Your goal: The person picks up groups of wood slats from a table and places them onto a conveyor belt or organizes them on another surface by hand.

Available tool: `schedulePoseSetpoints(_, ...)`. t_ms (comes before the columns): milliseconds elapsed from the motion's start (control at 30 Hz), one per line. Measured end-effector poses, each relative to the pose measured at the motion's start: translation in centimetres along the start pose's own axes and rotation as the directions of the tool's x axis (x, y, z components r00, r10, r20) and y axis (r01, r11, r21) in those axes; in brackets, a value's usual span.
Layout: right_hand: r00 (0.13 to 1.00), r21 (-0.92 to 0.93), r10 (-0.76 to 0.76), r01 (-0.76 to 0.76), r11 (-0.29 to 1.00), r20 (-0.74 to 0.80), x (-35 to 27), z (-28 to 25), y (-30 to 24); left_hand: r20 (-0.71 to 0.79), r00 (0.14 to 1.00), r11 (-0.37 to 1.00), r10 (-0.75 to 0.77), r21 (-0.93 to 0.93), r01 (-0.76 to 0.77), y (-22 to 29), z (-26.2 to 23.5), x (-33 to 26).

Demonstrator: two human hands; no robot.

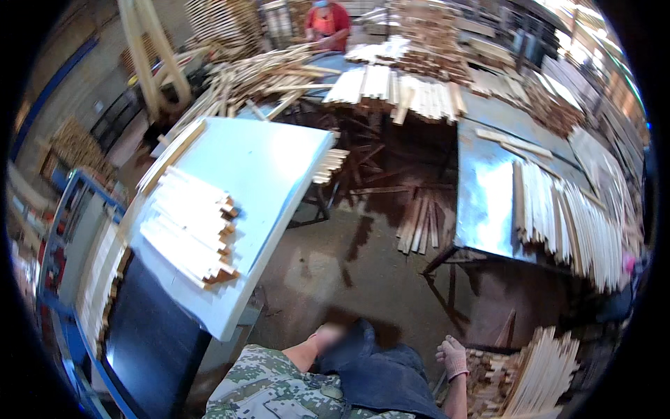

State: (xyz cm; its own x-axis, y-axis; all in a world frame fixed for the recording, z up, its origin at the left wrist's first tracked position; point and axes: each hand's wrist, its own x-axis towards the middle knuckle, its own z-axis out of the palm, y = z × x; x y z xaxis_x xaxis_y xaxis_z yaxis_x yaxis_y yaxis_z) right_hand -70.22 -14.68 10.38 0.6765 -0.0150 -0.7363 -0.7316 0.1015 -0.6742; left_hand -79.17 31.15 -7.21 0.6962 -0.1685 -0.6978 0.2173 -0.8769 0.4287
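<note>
My left hand (pixel 329 336) is low in front of my body, beside the dark apron (pixel 384 377). It is smeared, so its fingers cannot be made out. My right hand (pixel 453 357), in a pale knit glove, is raised at my right side with fingers loosely bent and apart; nothing shows in it. Just right of it stands a stack of wood strips (pixel 544 373). On the left, several pale wood strips (pixel 188 227) lie side by side on a light blue tabletop (pixel 258 157), apart from both hands.
At the right, a metal-topped table (pixel 481 202) carries a row of wood strips (pixel 569 223). More strips (pixel 422 223) lie on the floor between the tables. A blue-framed machine (pixel 66 279) stands at far left. A person in red (pixel 328 24) works behind a heap of sticks (pixel 251 77).
</note>
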Motion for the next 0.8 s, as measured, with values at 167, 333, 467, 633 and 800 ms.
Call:
schedulePoseSetpoints(167, 0.983, -0.250, 0.132, -0.096, 0.963, 0.128, 7.9, 0.8, -0.2, 0.045, 0.870, 0.726, -0.491, -0.532, 0.436, -3.0, 5.7, -2.9)
schedulePoseSetpoints(333, 0.858, -0.272, 0.448, -0.382, 0.883, 0.249, 21.4, -4.6, 5.5, 0.037, 0.774, 0.259, -0.632, -0.931, 0.256, -0.9, 4.0, -8.1)
schedulePoseSetpoints(467, 0.880, -0.876, 0.187, 0.370, 0.310, 0.437, 23.0, 1.3, 0.6, 0.246, 0.710, 0.344, -0.660, -0.741, 0.576, -3.0, 8.3, -7.7)
schedulePoseSetpoints(633, 0.954, -0.546, 0.287, -0.192, 0.815, 0.093, 32.0, 6.2, -3.0, 0.012, 0.677, 0.341, -0.736, -0.858, 0.385, 0.2, 1.2, -6.5)
schedulePoseSetpoints(800, 0.818, -0.537, 0.387, -0.117, 0.836, 0.425, 35.9, 20.7, -13.6, -0.251, 0.482, 0.130, -0.840, -0.954, -0.271, 4.6, -17.6, -9.4)
